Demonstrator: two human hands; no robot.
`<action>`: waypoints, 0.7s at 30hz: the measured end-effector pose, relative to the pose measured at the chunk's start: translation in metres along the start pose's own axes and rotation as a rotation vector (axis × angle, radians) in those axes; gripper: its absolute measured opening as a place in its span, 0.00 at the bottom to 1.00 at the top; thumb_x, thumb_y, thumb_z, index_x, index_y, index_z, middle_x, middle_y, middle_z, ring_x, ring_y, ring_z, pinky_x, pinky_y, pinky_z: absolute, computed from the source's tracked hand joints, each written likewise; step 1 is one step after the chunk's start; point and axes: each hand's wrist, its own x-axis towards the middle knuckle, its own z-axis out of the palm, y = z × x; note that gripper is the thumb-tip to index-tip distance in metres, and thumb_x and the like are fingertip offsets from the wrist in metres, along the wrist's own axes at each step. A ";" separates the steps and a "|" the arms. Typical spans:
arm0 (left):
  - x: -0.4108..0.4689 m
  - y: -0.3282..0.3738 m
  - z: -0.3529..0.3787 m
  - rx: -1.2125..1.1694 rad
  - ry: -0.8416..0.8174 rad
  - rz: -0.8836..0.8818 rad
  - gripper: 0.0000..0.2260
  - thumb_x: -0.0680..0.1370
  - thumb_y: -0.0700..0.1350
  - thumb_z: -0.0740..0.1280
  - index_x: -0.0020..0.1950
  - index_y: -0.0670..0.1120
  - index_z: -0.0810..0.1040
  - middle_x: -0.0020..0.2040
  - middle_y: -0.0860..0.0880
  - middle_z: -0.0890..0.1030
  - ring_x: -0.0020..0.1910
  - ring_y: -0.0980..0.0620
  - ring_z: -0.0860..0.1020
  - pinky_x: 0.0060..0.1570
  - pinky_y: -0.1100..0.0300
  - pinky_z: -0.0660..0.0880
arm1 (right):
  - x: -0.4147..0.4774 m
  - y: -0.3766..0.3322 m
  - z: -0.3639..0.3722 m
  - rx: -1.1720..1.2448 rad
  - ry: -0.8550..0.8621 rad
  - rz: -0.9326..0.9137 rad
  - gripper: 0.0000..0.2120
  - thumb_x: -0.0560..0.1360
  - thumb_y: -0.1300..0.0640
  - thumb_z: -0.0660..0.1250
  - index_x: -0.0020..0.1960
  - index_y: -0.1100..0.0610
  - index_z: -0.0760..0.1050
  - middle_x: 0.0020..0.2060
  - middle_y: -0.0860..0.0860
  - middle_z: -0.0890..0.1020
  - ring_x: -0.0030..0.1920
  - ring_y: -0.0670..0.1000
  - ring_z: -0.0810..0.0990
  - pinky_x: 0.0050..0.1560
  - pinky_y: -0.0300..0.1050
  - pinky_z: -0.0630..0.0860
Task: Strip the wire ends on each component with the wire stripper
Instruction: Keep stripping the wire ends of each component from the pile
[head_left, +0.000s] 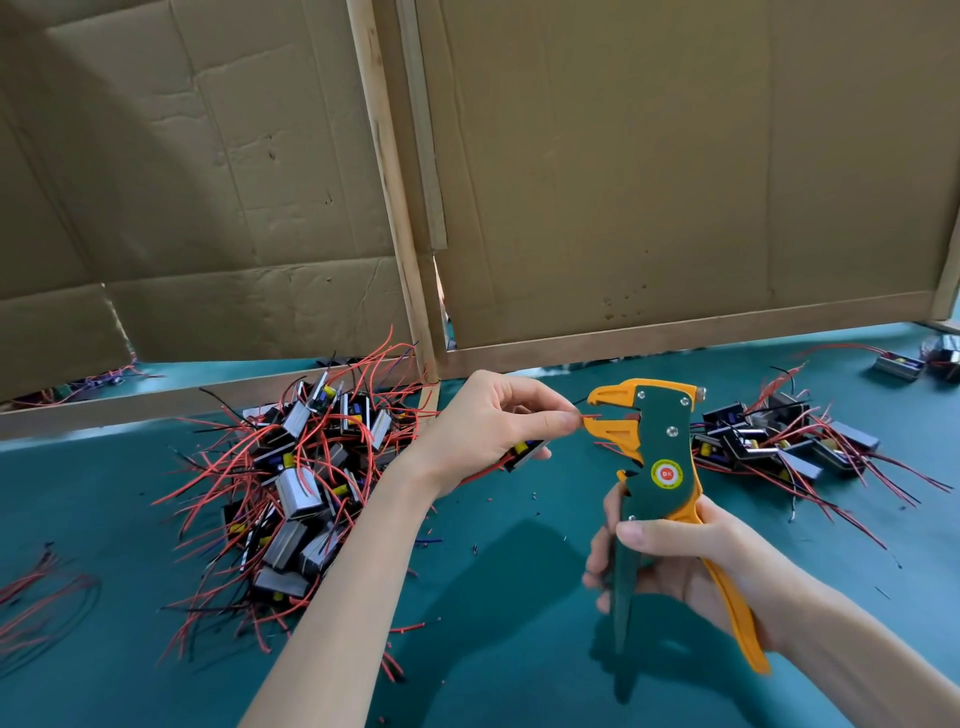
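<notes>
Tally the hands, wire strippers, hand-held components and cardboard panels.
hands: 2 (left hand, right hand)
wire stripper: 1
held component: 1
cardboard panels: 2
total: 6

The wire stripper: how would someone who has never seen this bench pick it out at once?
Start at the green table below the cardboard wall, right of the big heap of red-wired components. There the right hand holds the wire stripper upright. It is the only dark green and orange tool, with a beak-like orange head facing a red wire.
</notes>
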 end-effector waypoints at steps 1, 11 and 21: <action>0.000 0.000 -0.001 0.004 -0.011 -0.001 0.06 0.75 0.40 0.72 0.39 0.49 0.83 0.30 0.53 0.79 0.32 0.56 0.77 0.31 0.69 0.72 | 0.000 -0.001 0.000 -0.007 0.003 0.002 0.16 0.63 0.56 0.81 0.43 0.61 0.77 0.39 0.68 0.79 0.41 0.67 0.80 0.45 0.60 0.78; -0.002 -0.002 -0.007 0.040 -0.075 -0.034 0.02 0.75 0.40 0.71 0.44 0.44 0.83 0.35 0.50 0.80 0.35 0.55 0.77 0.39 0.64 0.76 | -0.007 0.008 0.020 -0.081 0.280 -0.001 0.18 0.57 0.50 0.78 0.34 0.58 0.73 0.25 0.59 0.73 0.23 0.56 0.73 0.26 0.45 0.73; 0.008 -0.025 -0.013 0.159 0.051 -0.107 0.03 0.76 0.40 0.70 0.44 0.44 0.83 0.34 0.53 0.80 0.35 0.57 0.76 0.44 0.59 0.79 | 0.005 0.007 0.004 0.213 0.088 0.065 0.20 0.54 0.61 0.82 0.42 0.62 0.79 0.37 0.65 0.78 0.39 0.65 0.80 0.43 0.60 0.80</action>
